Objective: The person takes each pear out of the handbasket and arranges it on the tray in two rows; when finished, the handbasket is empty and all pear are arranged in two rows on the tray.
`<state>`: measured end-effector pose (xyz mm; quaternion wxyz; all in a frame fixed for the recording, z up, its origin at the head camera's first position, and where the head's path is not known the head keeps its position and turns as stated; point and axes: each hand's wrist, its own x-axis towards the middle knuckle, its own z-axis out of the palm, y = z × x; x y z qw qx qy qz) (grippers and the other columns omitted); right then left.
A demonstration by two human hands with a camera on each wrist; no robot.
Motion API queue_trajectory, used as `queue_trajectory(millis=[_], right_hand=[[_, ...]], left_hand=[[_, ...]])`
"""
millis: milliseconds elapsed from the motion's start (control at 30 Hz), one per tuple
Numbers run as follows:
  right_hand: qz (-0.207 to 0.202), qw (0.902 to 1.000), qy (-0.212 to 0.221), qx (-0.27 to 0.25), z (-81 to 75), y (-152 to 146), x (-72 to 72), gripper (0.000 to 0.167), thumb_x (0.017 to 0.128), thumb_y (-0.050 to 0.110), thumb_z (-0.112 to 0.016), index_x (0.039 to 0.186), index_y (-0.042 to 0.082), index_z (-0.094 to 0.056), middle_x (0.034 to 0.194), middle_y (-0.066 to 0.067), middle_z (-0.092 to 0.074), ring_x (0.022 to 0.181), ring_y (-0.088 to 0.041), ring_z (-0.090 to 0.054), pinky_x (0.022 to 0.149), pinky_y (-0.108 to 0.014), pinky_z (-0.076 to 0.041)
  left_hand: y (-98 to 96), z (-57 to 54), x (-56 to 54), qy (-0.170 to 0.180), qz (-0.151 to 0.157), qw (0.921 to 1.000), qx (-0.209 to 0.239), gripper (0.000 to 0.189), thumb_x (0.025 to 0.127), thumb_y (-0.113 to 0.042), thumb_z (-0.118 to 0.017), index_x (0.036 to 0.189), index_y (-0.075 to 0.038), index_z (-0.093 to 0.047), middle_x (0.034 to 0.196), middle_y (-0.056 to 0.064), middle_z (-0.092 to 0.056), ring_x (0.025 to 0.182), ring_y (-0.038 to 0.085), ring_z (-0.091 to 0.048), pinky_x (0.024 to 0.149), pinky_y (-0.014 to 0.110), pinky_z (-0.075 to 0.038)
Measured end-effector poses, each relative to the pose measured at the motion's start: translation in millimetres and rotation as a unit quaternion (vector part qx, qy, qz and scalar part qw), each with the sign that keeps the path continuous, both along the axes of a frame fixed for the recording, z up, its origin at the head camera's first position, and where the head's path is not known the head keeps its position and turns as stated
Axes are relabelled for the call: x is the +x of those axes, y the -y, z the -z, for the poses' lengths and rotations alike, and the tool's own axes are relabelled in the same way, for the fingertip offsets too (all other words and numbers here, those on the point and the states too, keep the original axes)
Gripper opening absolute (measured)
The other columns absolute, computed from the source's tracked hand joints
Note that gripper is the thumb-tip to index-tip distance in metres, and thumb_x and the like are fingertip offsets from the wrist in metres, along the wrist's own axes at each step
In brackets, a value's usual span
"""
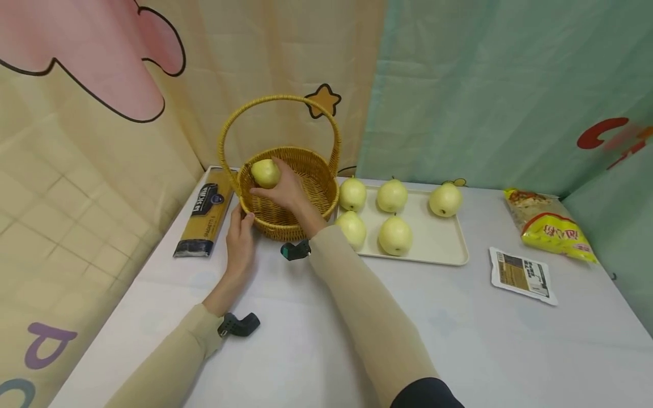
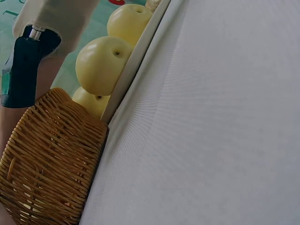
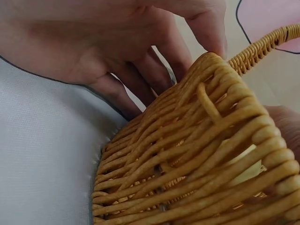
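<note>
A pale yellow pear (image 1: 265, 173) is in my right hand (image 1: 288, 190), which reaches inside the wicker basket (image 1: 278, 232). Thumb and fingers lie on either side of the fruit, at the basket's left inner wall. My left hand (image 1: 240, 246) rests against the basket's front left outside. In the right wrist view, the left hand's fingers (image 3: 136, 75) stretch along the woven side and its thumb touches the rim. Right of the basket, a cream tray (image 1: 433, 246) bears several more pears (image 1: 395, 235). The left wrist view also shows pears (image 2: 103, 65) beyond the basket (image 2: 51, 164).
Left of the basket lies a spaghetti pack (image 1: 206, 212). A yellow food bag (image 1: 553, 229) and a flat white sachet (image 1: 522, 275) lie on the table's right side. The basket's tall arched handle (image 1: 278, 98) rises over its opening. Curtains hang behind and beside the table.
</note>
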<state>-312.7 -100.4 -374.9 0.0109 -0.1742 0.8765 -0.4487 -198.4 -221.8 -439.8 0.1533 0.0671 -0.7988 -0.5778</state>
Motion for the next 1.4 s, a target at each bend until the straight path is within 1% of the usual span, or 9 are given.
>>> queue_trajectory(millis=[200, 333, 467, 667, 867, 967, 1133, 1233, 1400], right_hand=[[-0.038, 0.9974, -0.028, 0.055, 2.7, 1.7, -7.5, 0.089, 0.089, 0.023, -0.086, 0.164, 0.011, -0.038, 0.159, -0.010, -0.052, 0.144, -0.027, -0.051, 0.123, -0.043, -0.039], [-0.035, 0.9963, -0.034, 0.071, 2.8, -0.5, -7.6, 0.086, 0.088, 0.018, -0.087, 0.162, 0.016, -0.043, 0.152, -0.013, -0.054, 0.139, -0.028, -0.052, 0.119, -0.043, -0.042], [-0.021, 0.9955, -0.040, 0.083, 3.4, -3.0, -8.8, 0.085, 0.085, 0.018, -0.090, 0.159, 0.018, -0.047, 0.148, -0.013, -0.056, 0.134, -0.028, -0.053, 0.116, -0.042, -0.044], [-0.033, 0.9956, -0.045, 0.076, 2.2, -1.4, -11.0, 0.085, 0.083, 0.015, -0.091, 0.156, 0.013, -0.047, 0.150, -0.009, -0.059, 0.136, -0.027, -0.057, 0.117, -0.041, -0.043], [-0.017, 0.9950, -0.040, 0.090, 1.8, -0.1, -9.4, 0.077, 0.082, 0.019, -0.091, 0.151, 0.019, -0.055, 0.141, -0.011, -0.058, 0.126, -0.027, -0.057, 0.109, -0.041, -0.048], [-0.014, 0.9962, -0.031, 0.080, 2.2, -0.7, -8.4, 0.074, 0.082, 0.019, -0.092, 0.148, 0.018, -0.057, 0.140, -0.010, -0.060, 0.124, -0.027, -0.059, 0.107, -0.041, -0.050], [-0.025, 0.9975, -0.023, 0.062, 3.3, -1.9, -7.8, 0.074, 0.081, 0.014, -0.091, 0.145, 0.013, -0.054, 0.141, -0.008, -0.064, 0.127, -0.027, -0.059, 0.107, -0.040, -0.050], [-0.026, 0.9957, -0.029, 0.084, 4.2, -1.6, -7.7, 0.075, 0.081, 0.016, -0.092, 0.146, 0.013, -0.055, 0.140, -0.010, -0.062, 0.127, -0.026, -0.058, 0.107, -0.038, -0.049], [-0.034, 0.9923, -0.045, 0.110, 3.5, -1.0, -3.3, 0.076, 0.080, 0.024, -0.093, 0.145, 0.013, -0.057, 0.136, -0.012, -0.062, 0.124, -0.026, -0.057, 0.104, -0.036, -0.050]], left_hand=[[-0.6, -1.3, -1.3, -0.007, -0.001, 1.0000, 0.004, 0.061, 0.112, -0.037, -0.036, 0.168, -0.013, -0.028, 0.172, 0.007, -0.033, 0.159, 0.023, -0.030, 0.132, 0.045, -0.025], [-1.8, -1.8, -3.6, -0.007, 0.000, 1.0000, 0.003, 0.061, 0.112, -0.037, -0.036, 0.168, -0.013, -0.028, 0.172, 0.007, -0.034, 0.159, 0.023, -0.030, 0.132, 0.045, -0.025], [-3.4, -3.3, -4.6, -0.003, 0.004, 1.0000, -0.001, 0.061, 0.112, -0.038, -0.035, 0.168, -0.014, -0.026, 0.172, 0.006, -0.033, 0.159, 0.023, -0.029, 0.132, 0.045, -0.025], [-3.6, -6.0, -5.0, -0.002, -0.002, 1.0000, -0.004, 0.061, 0.112, -0.037, -0.035, 0.168, -0.014, -0.028, 0.171, 0.007, -0.034, 0.159, 0.023, -0.030, 0.132, 0.044, -0.026], [-1.6, -5.2, -5.3, -0.004, -0.003, 1.0000, 0.002, 0.061, 0.112, -0.036, -0.035, 0.167, -0.013, -0.028, 0.171, 0.008, -0.035, 0.158, 0.023, -0.031, 0.131, 0.043, -0.026], [-1.4, -3.6, -5.3, -0.002, 0.000, 1.0000, 0.002, 0.061, 0.112, -0.037, -0.036, 0.168, -0.014, -0.028, 0.171, 0.007, -0.035, 0.158, 0.023, -0.031, 0.131, 0.043, -0.027], [-2.8, -2.1, -5.4, -0.003, 0.005, 0.9999, 0.009, 0.061, 0.112, -0.037, -0.036, 0.168, -0.013, -0.027, 0.171, 0.007, -0.034, 0.159, 0.023, -0.031, 0.132, 0.043, -0.026], [-2.8, -1.3, -4.9, 0.000, 0.004, 0.9999, 0.010, 0.061, 0.112, -0.036, -0.036, 0.168, -0.013, -0.027, 0.172, 0.008, -0.033, 0.159, 0.023, -0.030, 0.132, 0.043, -0.026], [-0.9, 1.8, -1.4, 0.007, -0.009, 0.9999, 0.011, 0.061, 0.112, -0.037, -0.036, 0.168, -0.013, -0.027, 0.172, 0.007, -0.033, 0.159, 0.023, -0.029, 0.132, 0.044, -0.024]])
